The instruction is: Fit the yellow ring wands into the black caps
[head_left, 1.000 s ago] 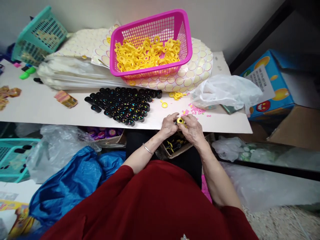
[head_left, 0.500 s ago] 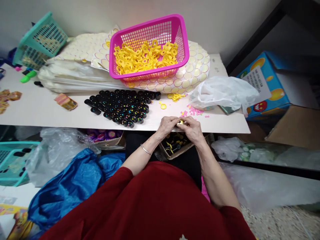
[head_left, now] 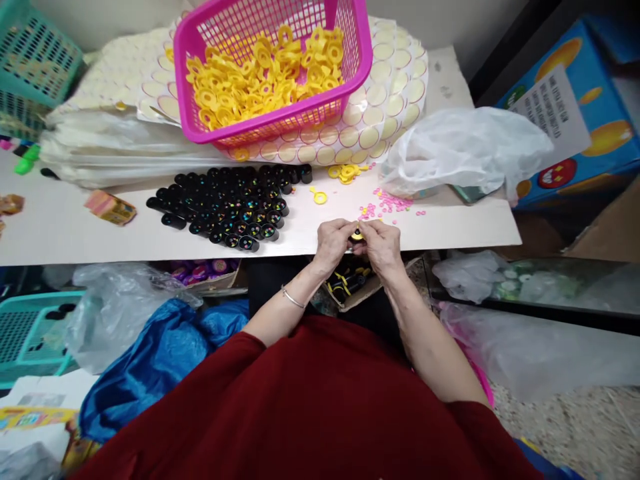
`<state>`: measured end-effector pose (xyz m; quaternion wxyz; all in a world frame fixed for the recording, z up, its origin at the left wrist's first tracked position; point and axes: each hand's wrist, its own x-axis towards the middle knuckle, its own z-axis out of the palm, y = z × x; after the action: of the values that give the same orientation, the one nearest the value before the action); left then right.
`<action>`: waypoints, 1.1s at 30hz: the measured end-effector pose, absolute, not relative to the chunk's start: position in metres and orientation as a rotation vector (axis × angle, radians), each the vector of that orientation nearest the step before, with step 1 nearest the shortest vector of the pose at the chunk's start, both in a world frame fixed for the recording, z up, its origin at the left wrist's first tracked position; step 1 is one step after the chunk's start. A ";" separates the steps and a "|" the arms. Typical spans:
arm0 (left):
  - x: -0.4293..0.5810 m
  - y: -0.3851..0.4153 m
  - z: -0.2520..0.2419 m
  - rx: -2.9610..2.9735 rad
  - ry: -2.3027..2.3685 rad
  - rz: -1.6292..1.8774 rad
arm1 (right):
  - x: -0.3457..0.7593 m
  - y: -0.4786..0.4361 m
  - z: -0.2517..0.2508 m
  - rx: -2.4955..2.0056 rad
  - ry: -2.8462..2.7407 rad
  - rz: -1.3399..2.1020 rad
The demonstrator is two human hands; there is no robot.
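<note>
Yellow ring piece with a dark centre [head_left: 357, 235]: we have it at the front edge of the white table [head_left: 435, 230], pinched between the fingertips of our left hand [head_left: 333, 243] and our right hand [head_left: 383, 245]. Both hands are drawn close together, thumbs and forefingers clamped on its two sides; our lower fingers are partly hidden, so we cannot tell exactly how they support it. To handle it well, we should press evenly from both sides, thumbs level, so that the ring does not seat crooked or spring out. Working low over the cardboard box [head_left: 361, 299] of black-and-yellow pieces [head_left: 354, 280] seems sensible, since a slip would probably land there. Our wrists are best held clear of the pink beads [head_left: 393, 202] and the loose yellow tabbed ring [head_left: 320, 203], and away from the black cups [head_left: 240, 207] of coloured bits, which could tip if knocked.
</note>
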<state>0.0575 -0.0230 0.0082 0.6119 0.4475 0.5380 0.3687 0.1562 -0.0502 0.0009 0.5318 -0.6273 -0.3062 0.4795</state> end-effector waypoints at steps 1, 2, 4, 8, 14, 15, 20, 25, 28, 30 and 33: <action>0.058 -0.022 0.007 1.049 1.259 0.844 | 0.156 -0.049 0.000 -1.503 -0.732 1.128; 0.058 -0.021 0.005 1.070 1.280 0.841 | 0.156 -0.048 -0.001 -1.506 -0.734 1.120; 0.056 -0.020 0.004 1.115 1.297 0.847 | 0.155 -0.046 -0.002 -1.501 -0.725 1.131; 0.045 -0.023 0.005 1.159 1.086 0.824 | 0.154 -0.047 0.000 -1.435 -0.706 1.165; 0.032 -0.029 0.002 1.359 0.906 0.876 | 0.157 -0.069 0.007 -1.238 -0.644 1.227; 0.031 -0.031 0.002 1.381 0.916 0.932 | 0.159 -0.076 0.008 -1.179 -0.627 1.249; 0.029 -0.047 0.012 1.536 0.926 1.042 | 0.170 -0.108 0.005 -0.970 -0.590 1.338; 0.029 -0.062 0.022 2.021 0.824 0.902 | 0.172 -0.129 0.002 -0.928 -0.643 1.405; 0.033 -0.069 0.021 2.375 0.712 0.760 | 0.174 -0.135 0.001 -1.056 -0.734 1.335; 0.037 -0.073 0.019 2.513 0.678 0.721 | 0.179 -0.138 0.001 -1.118 -0.823 1.304; 0.042 -0.079 0.015 2.572 0.632 0.772 | 0.190 -0.144 0.002 -1.085 -0.875 1.378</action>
<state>0.0424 -0.0791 0.0154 0.1903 0.9153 0.2248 0.2748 0.1898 -0.1442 0.0023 0.5572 -0.4596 -0.3707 0.5838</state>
